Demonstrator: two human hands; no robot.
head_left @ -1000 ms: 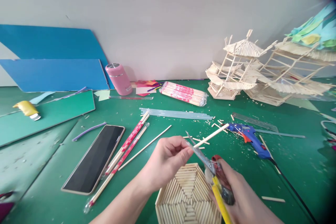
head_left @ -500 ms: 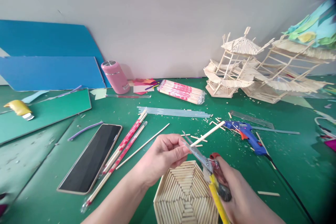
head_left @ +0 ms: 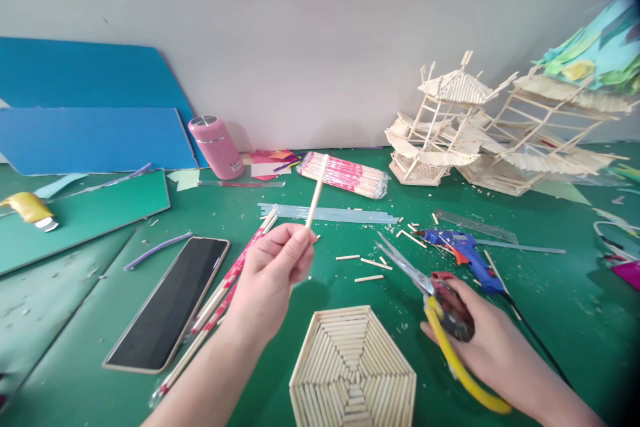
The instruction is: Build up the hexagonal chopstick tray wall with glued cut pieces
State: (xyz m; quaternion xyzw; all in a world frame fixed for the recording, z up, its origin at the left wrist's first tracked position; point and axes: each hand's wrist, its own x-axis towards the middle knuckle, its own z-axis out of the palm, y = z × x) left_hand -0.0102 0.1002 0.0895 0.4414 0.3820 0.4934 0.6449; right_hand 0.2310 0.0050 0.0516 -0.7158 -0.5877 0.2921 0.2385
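My left hand [head_left: 277, 273] is closed around a wooden chopstick [head_left: 317, 192], which sticks up from between thumb and fingers. Scissors [head_left: 407, 265] with yellow and dark red handles are in my right hand [head_left: 480, 330], their blades slightly apart and pointing up and left. Between and below the hands lies a flat hexagonal panel of stick pieces [head_left: 355, 367] in nested rings. Several short cut stick pieces [head_left: 369, 278] are scattered on the green table just beyond it.
At right lies a blue glue gun [head_left: 467, 253] with its cord. Stick-built pavilion models [head_left: 445, 127] stand behind. A phone [head_left: 170, 307] and wrapped chopsticks [head_left: 230, 280] are at left. Farther back are glue sticks [head_left: 345, 214], a chopstick pack [head_left: 350, 175] and a pink flask [head_left: 217, 147].
My left hand has moved left and up with the chopstick, which now points more upright. The scissors have come away from it, moving right and down with my right hand.
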